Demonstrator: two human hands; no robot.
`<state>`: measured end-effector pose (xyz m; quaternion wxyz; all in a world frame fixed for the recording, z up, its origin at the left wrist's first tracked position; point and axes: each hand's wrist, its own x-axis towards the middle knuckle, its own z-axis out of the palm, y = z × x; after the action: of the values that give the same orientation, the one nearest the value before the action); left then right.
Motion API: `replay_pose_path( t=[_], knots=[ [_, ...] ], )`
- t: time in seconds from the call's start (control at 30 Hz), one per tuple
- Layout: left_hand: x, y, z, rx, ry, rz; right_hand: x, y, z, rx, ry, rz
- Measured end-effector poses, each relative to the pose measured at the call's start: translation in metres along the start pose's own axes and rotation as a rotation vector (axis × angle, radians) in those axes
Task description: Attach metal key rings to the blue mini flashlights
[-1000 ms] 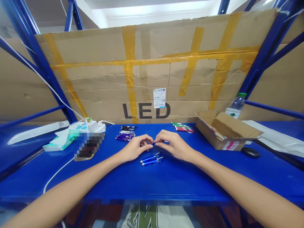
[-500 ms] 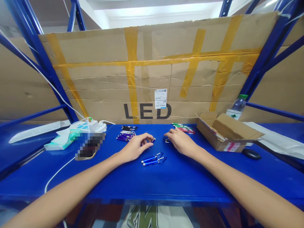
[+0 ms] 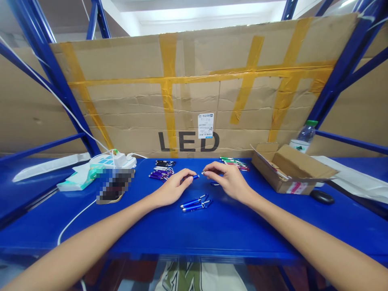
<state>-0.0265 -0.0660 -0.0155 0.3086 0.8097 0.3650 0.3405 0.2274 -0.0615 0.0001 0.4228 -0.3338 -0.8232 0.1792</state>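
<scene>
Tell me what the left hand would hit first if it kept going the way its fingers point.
Probably the right hand: the left hand and its small blue flashlight point rightward at the right hand's fingertips, just across a short gap. Depth is unclear.

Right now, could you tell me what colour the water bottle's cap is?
Green: the clear plastic water bottle has a green cap, seen in the head view.

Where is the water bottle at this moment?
In the head view, the water bottle stands at the far right of the blue table, just behind the open cardboard box and against the blue rack post.
</scene>
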Motion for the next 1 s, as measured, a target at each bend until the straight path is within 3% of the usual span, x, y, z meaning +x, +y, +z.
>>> replay_pose_path(
  t=[0.17, 0.4, 0.67, 0.8, 0.9, 1.0],
  knots=[
    [0.000, -0.002, 0.003, -0.214, -0.079, -0.043, -0.004, -0.008, 0.008, -0.015, -0.061, -0.092],
    [0.002, 0.005, 0.006, -0.404, -0.130, -0.164, -0.007, -0.007, 0.012, -0.085, -0.012, -0.119],
    [0.001, 0.012, 0.002, -0.504, -0.210, -0.303, -0.010, -0.006, 0.005, -0.275, -0.172, -0.352],
    [0.000, 0.015, -0.003, -0.593, -0.311, -0.377, -0.010, -0.010, 0.001, -0.418, -0.235, -0.424],
    [-0.001, 0.016, -0.003, -0.528, -0.305, -0.326, -0.010, -0.011, 0.000, -0.409, -0.227, -0.427],
    [-0.004, 0.017, 0.001, -0.213, -0.130, -0.115, -0.011, -0.012, 0.003, -0.267, -0.166, -0.344]
  ],
)
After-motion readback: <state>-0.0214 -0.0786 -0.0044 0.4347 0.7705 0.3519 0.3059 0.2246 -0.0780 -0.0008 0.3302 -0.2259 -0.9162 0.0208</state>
